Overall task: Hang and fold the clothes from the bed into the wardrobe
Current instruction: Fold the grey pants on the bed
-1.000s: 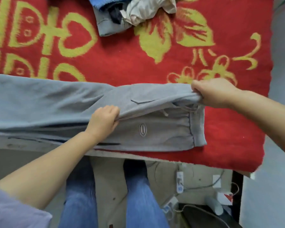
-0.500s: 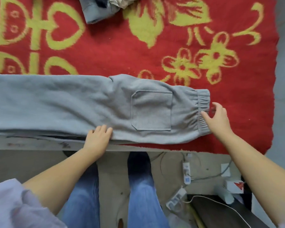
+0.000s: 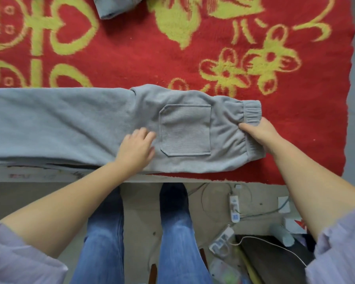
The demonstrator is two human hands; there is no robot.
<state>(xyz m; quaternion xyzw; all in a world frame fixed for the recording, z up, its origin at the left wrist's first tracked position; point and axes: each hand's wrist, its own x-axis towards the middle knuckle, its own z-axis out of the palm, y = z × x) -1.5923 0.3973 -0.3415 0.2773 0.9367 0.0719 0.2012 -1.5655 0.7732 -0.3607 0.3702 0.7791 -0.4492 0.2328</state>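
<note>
Head view, looking down past the bed edge (image 3: 49, 177). Grey sweatpants (image 3: 70, 124) laid flat along the near edge of the red and yellow blanket (image 3: 131, 62), patch pocket (image 3: 186, 130) facing up, elastic waistband (image 3: 252, 113) at the right end. Left hand (image 3: 136, 149) resting on the fabric just left of the pocket, fingers spread and relaxed, slightly blurred. Right hand (image 3: 260, 136) gripping the waistband's near corner, thumb on top, fingers tucked beneath the cloth. Broad open blanket beyond the pants; other clothes (image 3: 115, 7) bunched at the far top edge. Below the bed edge, jeans-clad legs (image 3: 103, 232), power strip (image 3: 235, 208) and cables on the floor.
</note>
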